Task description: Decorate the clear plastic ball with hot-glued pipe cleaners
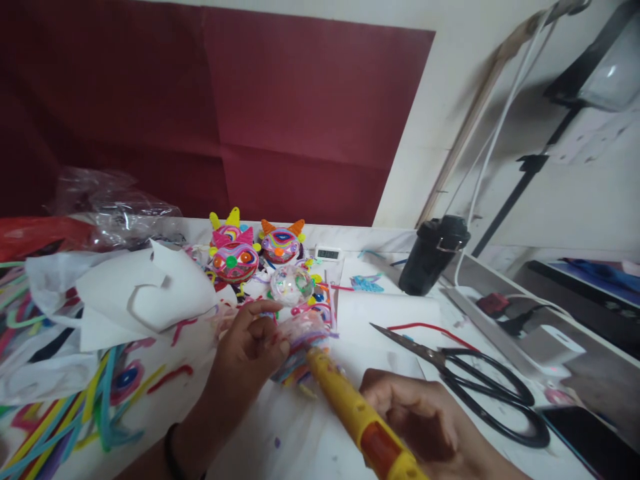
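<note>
Reaching in from the lower left, my left hand (251,351) bends its fingers over a small, colourful bundle (303,332) near the middle of the white table (255,450). The index finger arches forward, the others curl, and the thumb lies along the near side, its tip at the bundle's left edge; I cannot tell whether they really grip it. A dark band (171,450) circles that wrist. My right hand (420,410) comes from the lower right, palm turned inward, fingers closed around a yellow tool (345,393). The tool slants up and to the left, its tip right by the bundle's right edge; whether it touches is unclear.

The bundle looks part clear and shiny, like crinkled plastic, with purple, blue and orange strands below; blur hides the finer detail. The tool is a thick yellow tube with a reddish-orange panel on its body.

Just beyond the bundle sits a clear ball (291,285) flecked with colour. Behind it stand round, bright decorations with pointed ears: one with pink ears (234,260), one with orange (281,241). Black-handled scissors (483,377) lie spread on my right, and fuzzy coloured stems (65,427) are heaped on my left.
</note>
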`<action>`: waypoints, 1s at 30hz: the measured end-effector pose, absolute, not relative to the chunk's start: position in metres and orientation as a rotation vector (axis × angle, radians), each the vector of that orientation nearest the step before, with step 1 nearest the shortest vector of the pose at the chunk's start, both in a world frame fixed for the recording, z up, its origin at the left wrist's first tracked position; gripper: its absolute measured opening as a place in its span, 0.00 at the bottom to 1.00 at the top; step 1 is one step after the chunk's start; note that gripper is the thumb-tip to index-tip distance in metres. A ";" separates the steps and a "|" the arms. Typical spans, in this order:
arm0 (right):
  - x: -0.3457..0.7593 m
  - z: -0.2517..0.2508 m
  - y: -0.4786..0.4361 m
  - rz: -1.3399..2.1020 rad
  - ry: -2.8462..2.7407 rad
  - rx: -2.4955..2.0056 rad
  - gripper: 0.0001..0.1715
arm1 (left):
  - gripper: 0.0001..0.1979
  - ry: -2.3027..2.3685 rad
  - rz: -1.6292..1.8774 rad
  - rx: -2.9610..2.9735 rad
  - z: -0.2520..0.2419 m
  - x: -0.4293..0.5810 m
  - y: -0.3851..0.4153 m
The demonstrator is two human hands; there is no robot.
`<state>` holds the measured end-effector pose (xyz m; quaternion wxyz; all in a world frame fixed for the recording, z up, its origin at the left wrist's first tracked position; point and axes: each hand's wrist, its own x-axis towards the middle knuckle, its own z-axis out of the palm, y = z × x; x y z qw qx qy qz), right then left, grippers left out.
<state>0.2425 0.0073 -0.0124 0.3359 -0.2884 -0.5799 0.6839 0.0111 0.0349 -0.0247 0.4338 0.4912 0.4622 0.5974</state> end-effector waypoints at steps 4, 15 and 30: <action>0.240 -0.011 0.006 1.794 -1.465 -0.789 0.14 | 0.18 1.149 1.493 1.247 -0.025 0.010 0.035; 0.239 -0.013 0.007 1.914 -1.316 -0.704 0.17 | 0.17 1.130 1.512 1.282 -0.028 0.010 0.038; 0.238 -0.011 0.008 1.910 -1.287 -0.771 0.15 | 0.18 1.169 1.472 1.343 -0.028 0.007 0.037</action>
